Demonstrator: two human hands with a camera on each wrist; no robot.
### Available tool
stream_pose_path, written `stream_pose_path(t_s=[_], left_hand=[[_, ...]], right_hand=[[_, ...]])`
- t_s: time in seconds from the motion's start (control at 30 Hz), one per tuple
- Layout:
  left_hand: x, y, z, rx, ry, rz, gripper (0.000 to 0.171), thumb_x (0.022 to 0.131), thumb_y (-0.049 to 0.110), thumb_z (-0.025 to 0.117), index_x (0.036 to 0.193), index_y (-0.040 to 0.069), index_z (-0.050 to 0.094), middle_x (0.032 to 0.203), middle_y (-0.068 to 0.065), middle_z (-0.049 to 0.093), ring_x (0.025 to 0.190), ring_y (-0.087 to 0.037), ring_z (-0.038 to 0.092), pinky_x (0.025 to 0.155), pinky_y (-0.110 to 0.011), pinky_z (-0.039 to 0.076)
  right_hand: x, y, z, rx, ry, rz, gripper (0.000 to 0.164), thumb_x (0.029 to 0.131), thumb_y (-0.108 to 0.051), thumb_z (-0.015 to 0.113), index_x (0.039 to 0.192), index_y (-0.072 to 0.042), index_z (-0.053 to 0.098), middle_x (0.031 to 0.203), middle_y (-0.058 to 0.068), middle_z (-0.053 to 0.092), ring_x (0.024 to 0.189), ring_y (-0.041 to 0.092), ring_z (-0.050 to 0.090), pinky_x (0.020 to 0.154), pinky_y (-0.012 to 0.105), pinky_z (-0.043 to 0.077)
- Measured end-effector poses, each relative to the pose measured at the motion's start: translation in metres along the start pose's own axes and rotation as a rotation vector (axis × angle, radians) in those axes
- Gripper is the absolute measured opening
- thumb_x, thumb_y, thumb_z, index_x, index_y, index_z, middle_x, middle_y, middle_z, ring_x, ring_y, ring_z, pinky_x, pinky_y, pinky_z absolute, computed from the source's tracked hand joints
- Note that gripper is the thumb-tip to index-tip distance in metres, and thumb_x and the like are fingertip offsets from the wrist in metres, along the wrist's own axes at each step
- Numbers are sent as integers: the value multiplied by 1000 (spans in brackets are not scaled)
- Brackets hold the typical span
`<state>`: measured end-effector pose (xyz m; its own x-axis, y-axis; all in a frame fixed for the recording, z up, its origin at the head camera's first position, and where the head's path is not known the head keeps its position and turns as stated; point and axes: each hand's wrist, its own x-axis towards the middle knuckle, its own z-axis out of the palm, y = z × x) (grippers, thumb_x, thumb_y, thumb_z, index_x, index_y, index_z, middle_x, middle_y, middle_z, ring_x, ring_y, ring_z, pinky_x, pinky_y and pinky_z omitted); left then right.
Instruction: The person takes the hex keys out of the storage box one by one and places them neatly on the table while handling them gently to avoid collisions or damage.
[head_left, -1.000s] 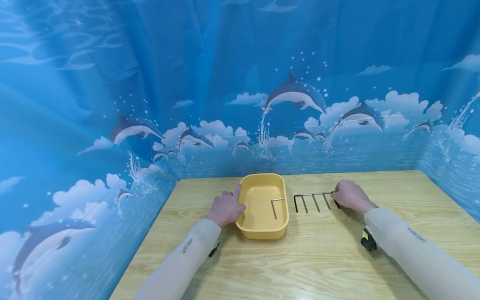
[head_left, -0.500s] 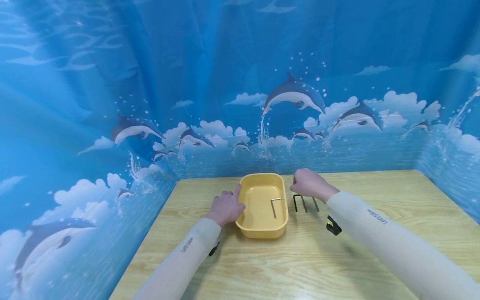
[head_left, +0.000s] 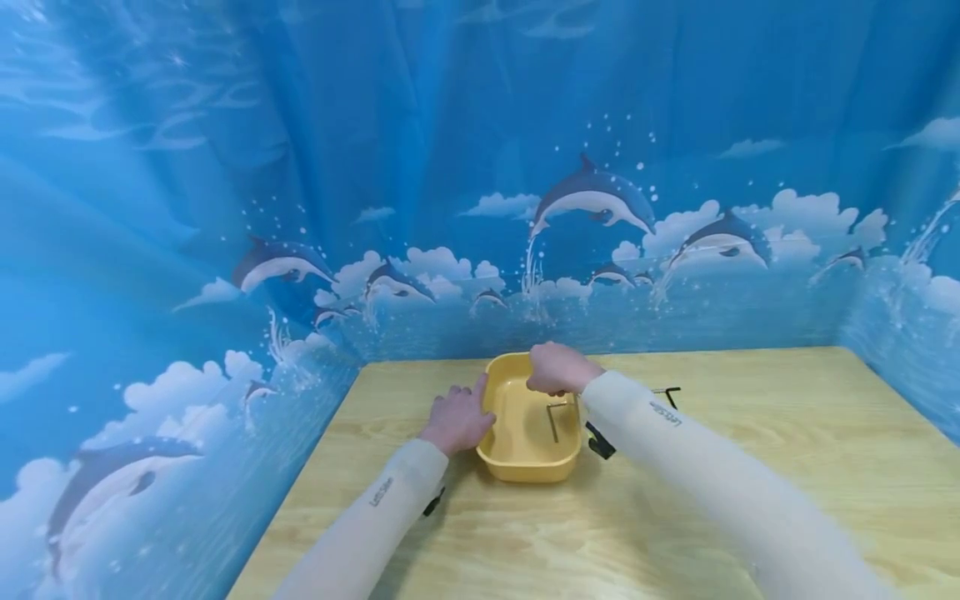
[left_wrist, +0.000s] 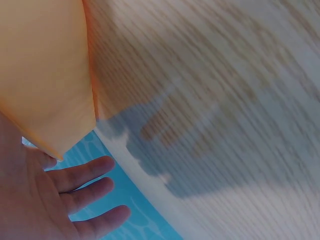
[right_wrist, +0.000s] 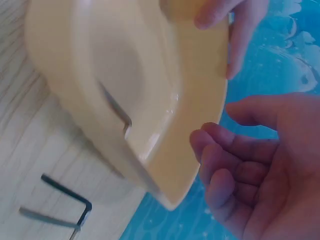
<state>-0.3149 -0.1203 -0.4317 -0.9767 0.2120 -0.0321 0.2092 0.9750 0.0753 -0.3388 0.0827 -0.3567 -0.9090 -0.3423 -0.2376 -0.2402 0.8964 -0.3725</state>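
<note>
My left hand (head_left: 457, 419) holds the left rim of a yellow plastic tray (head_left: 528, 472), thumb inside and a finger along the outside. Its other fingers spread out beside the tray in the left wrist view. Above the tray's far right part is my right hand (head_left: 558, 368). The right wrist view shows this hand with thumb and fingertips apart, fingers loosely bent, nothing between them. One L-shaped hex key (head_left: 552, 421) lies in the tray, its short end near the right wall.
Right of the tray, a row of hex keys lies on the wood-grain table (head_left: 750, 458), mostly behind the right sleeve. A black hex key (head_left: 672, 397) shows at the right end, another black hex key (right_wrist: 67, 192) at the near end. A blue dolphin-print curtain (head_left: 420, 208) stands behind.
My right hand has let go of the black hex key at the row's right end and moved left, over the tray. The left hand has stayed on the rim.
</note>
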Motion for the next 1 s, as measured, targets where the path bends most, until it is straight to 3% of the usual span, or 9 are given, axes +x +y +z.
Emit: stream_pose_path(t_s=[0.13, 0.33, 0.47, 0.67, 0.8, 1.0], left_hand=[[-3, -2, 6, 7, -10, -3, 75, 99, 44, 53, 162, 18, 23, 142, -17, 57, 135, -38, 47, 108, -60, 38], [-7, -7, 11, 50, 10, 12, 74, 100, 44, 53, 162, 18, 23, 139, -17, 59, 133, -37, 50, 105, -59, 42], [-8, -9, 7, 62, 24, 23, 73, 100, 44, 53, 161, 18, 24, 136, -17, 60, 130, -37, 52, 104, -59, 43], [-4, -6, -2, 71, 42, 38, 74, 99, 44, 53, 161, 16, 25, 135, -17, 61, 130, -37, 52, 103, -59, 43], [-2, -4, -6, 64, 30, 41, 74, 99, 44, 53, 161, 16, 24, 137, -17, 60, 132, -37, 51, 105, -59, 42], [0, -2, -2, 48, 35, 48, 74, 99, 44, 53, 161, 16, 25, 136, -17, 61, 131, -37, 51, 105, -59, 42]], right_hand=[[12, -8, 17, 8, -47, 30, 15, 96, -10, 56, 86, -8, 67, 54, 1, 47, 42, 12, 39, 41, 27, 34], [25, -14, 34, -10, -137, 90, 20, 97, -8, 55, 82, -6, 67, 51, 1, 42, 40, 12, 37, 41, 27, 34], [31, -17, 33, -156, -172, 80, 24, 97, -8, 57, 73, -10, 63, 58, 2, 49, 44, 10, 38, 45, 24, 34], [33, -18, 23, -358, -172, 58, 44, 94, -2, 59, 57, -17, 42, 68, 2, 43, 55, 12, 24, 51, 25, 26], [30, -18, 19, -391, -185, 49, 41, 92, -4, 65, 56, -17, 52, 71, 1, 49, 58, 13, 31, 53, 24, 32], [30, -12, 25, -342, -178, 57, 25, 92, -9, 70, 68, -14, 69, 74, 1, 55, 62, 13, 40, 57, 26, 39]])
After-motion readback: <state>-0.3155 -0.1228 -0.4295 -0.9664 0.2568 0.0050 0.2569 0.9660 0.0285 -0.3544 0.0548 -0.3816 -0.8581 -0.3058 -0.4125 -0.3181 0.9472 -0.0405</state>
